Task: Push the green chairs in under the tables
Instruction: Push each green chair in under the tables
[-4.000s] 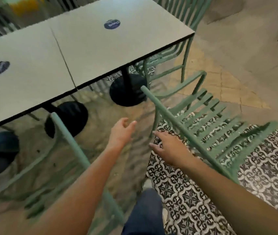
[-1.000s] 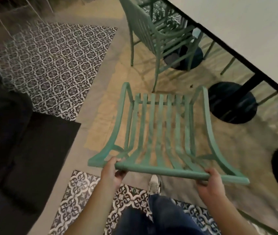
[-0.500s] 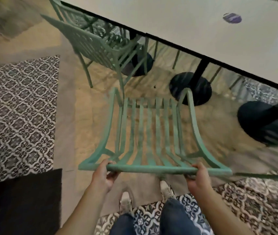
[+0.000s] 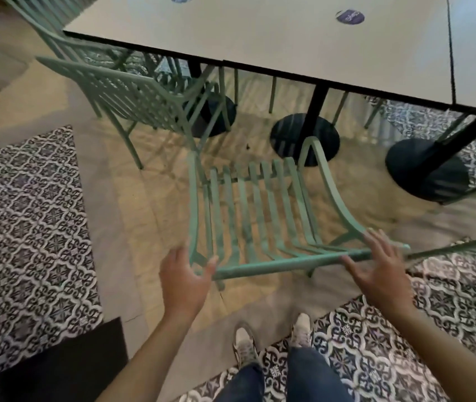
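We are looking down from head height at a green chair (image 4: 263, 216) standing on the floor directly in front of us, its slatted seat pointing toward a pale table (image 4: 289, 39) with a dark edge. The chair is sitting short of the table: the tips of its armrests are reaching about as far as the round black table base (image 4: 305, 137), and the seat is lying out in the open rather than under the top.

Our left hand (image 4: 183, 281) is hovering at the left end of the chair's top back rail, fingers spread and relaxed, the thumb just beside the rail but not wrapping it. Our right hand (image 4: 381, 271) is lying open over the right end of the same rail, fingers splayed; we cannot tell whether the palm is pressing on it or only hovering.

A second green chair (image 4: 132, 97) is standing to the left, angled, with its seat partly under the table.

We are judging the chair to be rigid metal, fairly light, likely to scrape or chatter over the floor rather than bend. The top rail, held near both ends, is looking like the best place to push evenly and stop it twisting.
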